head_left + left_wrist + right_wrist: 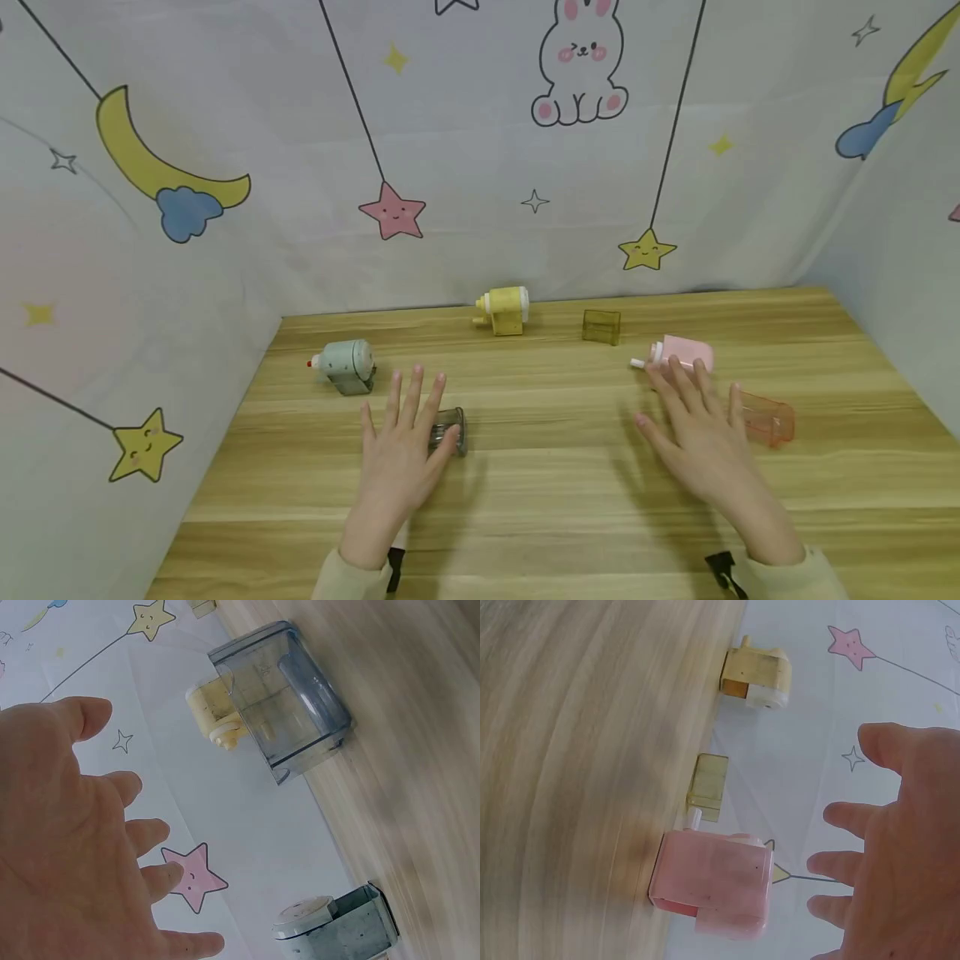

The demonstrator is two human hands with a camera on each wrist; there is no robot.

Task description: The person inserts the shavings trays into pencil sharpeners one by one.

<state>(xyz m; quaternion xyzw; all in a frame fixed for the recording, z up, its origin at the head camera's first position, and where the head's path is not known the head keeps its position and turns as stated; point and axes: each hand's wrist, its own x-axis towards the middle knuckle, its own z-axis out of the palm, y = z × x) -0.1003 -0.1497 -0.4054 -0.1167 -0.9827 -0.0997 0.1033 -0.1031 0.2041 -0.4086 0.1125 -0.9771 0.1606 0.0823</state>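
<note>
"Anything held?"
"Nothing: the left grip (401, 462) is released, fingers spread above the smoky shavings bin (300, 697). The right grip (701, 446) is just as loose, near the pink crank sharpener (716, 874), with the orange bin (771, 419) just beside."
"And the others?"
"On the tabletop (540, 508), the grey-green sharpener (347, 364) sits far left, the yellow sharpener (506, 310) at the back, the olive bin (602, 327) to its right."
"What could go wrong?"
"A low leftward sweep might skid the smoky bin, which looks light. Fingers dropping carelessly on the right could snag the pink one's crank handle (637, 363) and swivel it."
</note>
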